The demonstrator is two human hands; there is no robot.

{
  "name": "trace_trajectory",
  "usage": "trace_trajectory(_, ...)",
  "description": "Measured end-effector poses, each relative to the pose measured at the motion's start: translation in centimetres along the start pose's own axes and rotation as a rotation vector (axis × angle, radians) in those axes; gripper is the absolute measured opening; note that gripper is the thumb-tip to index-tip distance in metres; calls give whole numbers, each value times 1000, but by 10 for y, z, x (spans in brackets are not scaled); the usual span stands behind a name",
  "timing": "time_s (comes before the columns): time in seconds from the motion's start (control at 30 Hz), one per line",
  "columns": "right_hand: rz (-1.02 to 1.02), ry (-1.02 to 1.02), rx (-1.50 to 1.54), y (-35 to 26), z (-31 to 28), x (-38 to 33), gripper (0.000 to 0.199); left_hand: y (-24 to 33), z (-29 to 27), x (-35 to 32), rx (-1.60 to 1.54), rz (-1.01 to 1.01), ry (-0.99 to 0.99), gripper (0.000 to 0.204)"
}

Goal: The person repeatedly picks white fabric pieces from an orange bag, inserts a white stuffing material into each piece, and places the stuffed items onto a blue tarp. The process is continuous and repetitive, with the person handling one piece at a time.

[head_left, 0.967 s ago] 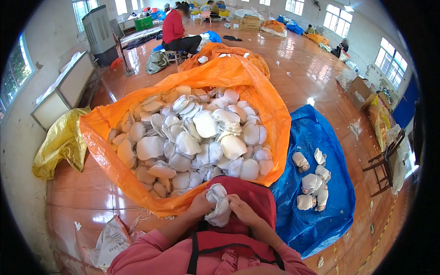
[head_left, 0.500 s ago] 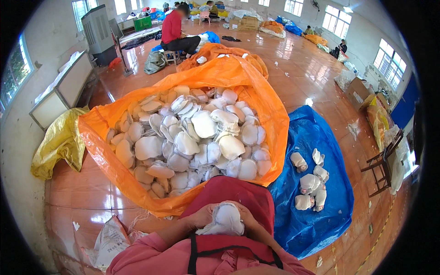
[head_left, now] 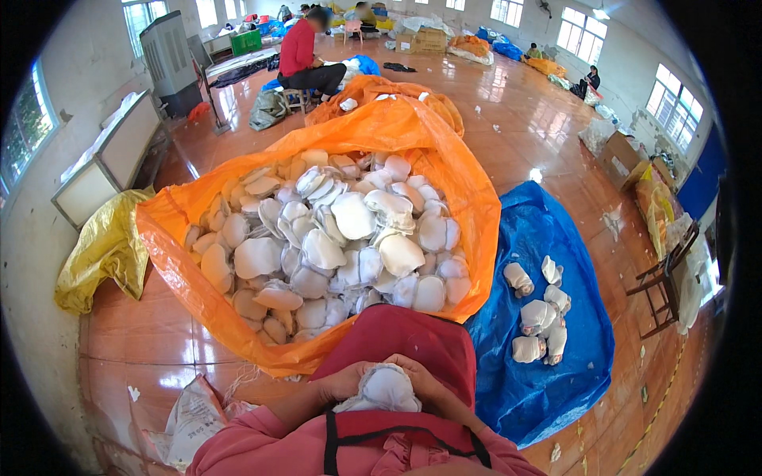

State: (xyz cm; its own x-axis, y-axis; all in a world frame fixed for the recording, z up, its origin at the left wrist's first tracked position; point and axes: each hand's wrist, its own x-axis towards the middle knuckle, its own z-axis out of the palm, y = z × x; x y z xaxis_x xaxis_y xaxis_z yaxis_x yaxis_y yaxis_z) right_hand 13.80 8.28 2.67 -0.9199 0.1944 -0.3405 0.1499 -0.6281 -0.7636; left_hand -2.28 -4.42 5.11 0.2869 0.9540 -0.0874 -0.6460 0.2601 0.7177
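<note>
In my lap, over a dark red apron (head_left: 401, 337), I hold a stack of white rounded cloth pads or a single thick one (head_left: 389, 389); the layers are hard to count. My left hand (head_left: 347, 382) grips its left edge, and my right hand (head_left: 421, 379) grips the upper right edge. Both hands have bent fingers, partly hidden behind the white cloth. Just ahead lies a large open orange sack (head_left: 468, 178) filled with a heap of similar white pads (head_left: 321, 250). On the right, several rolled white bundles (head_left: 539, 317) rest on a blue plastic sheet or sack (head_left: 548, 404).
A yellow sack (head_left: 103, 254) lies at left beside a white cabinet (head_left: 87, 190). A white printed bag (head_left: 186, 420) sits near my left elbow. Farther off, a person in red (head_left: 300, 51) sits on a stool. A wooden chair (head_left: 663, 285) stands at right.
My hands have shifted slightly downward and turned the white cloth piece, which now shows a rounder, fuller face. The heap and the bundles stay as they were.
</note>
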Motion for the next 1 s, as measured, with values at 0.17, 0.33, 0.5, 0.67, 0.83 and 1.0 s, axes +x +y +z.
trace_trajectory(0.17, 13, -85, -55, 8, -10, -4, 20, -11, -15, -8, 109, 25, 17, 31)
trace_trajectory(0.33, 128, -128, -26, -4, 2, -17, 26, 0, -2, -15, 227, 108, -35, 25)
trace_trajectory(0.5, 162, -246, 115, 1, -4, -28, 51, -6, -7, -19, 146, 33, 89, 27)
trace_trajectory(0.67, 156, -359, 37, 4, -22, -34, 98, -3, -1, -20, 223, 113, 122, 30)
trace_trajectory(0.83, 113, -271, -64, 1, -11, -36, 110, -22, -14, -21, -22, 113, 238, 37)
trace_trajectory(1.0, 14, -187, -38, 13, -7, -25, 106, -48, -28, -18, -219, 243, 273, 31)
